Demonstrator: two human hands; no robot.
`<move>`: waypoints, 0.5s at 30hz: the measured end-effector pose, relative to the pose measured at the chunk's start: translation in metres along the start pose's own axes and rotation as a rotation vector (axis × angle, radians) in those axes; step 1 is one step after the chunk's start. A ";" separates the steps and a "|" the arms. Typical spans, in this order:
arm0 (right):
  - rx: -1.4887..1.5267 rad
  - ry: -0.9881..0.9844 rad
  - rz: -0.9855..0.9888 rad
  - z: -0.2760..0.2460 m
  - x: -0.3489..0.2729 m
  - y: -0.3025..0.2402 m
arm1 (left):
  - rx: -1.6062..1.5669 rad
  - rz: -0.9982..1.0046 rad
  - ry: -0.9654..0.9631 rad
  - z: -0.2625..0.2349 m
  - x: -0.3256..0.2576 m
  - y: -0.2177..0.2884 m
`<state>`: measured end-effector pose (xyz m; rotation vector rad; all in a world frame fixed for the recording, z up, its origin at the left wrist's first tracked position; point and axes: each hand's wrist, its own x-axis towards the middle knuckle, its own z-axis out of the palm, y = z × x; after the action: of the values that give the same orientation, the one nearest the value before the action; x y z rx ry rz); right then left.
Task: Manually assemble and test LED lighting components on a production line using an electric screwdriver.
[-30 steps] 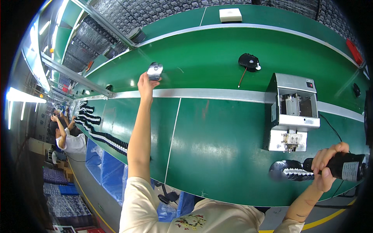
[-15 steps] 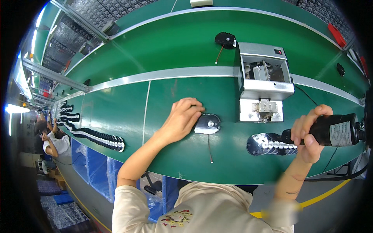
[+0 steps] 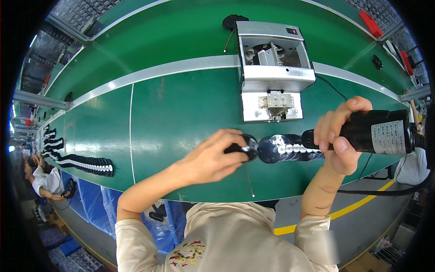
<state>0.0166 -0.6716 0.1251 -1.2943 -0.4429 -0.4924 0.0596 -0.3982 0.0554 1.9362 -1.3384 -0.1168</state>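
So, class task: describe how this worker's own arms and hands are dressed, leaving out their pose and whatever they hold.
Both hands are bare, with no gloves, rings or watch in view. The left hand and right hand lead to forearms that are uncovered up to short cream sleeves. The shirt is cream with a small red and green flower print near its left side.

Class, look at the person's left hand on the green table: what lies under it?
Under the left hand a small round black part with a shiny centre shows at the fingertips, on the green table. A thin wire trails from it. The rest of the part is covered by the fingers.
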 end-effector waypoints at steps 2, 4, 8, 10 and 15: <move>-0.004 -0.014 -0.002 -0.001 0.000 0.001 | -0.001 0.052 0.029 0.019 0.011 0.007; -0.004 -0.025 -0.008 -0.002 0.001 0.001 | -0.028 0.075 -0.007 0.032 0.014 0.007; 0.003 -0.030 -0.016 -0.002 0.001 0.001 | -0.048 0.081 -0.002 0.041 0.020 0.007; 0.002 -0.029 -0.018 -0.001 0.001 0.002 | -0.041 0.069 0.005 0.042 0.022 0.006; 0.023 0.063 0.029 0.004 0.000 -0.001 | 0.008 0.080 -0.010 0.041 0.026 0.009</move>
<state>0.0155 -0.6674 0.1266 -1.2582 -0.3753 -0.5010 0.0451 -0.4427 0.0404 1.8885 -1.4225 -0.0816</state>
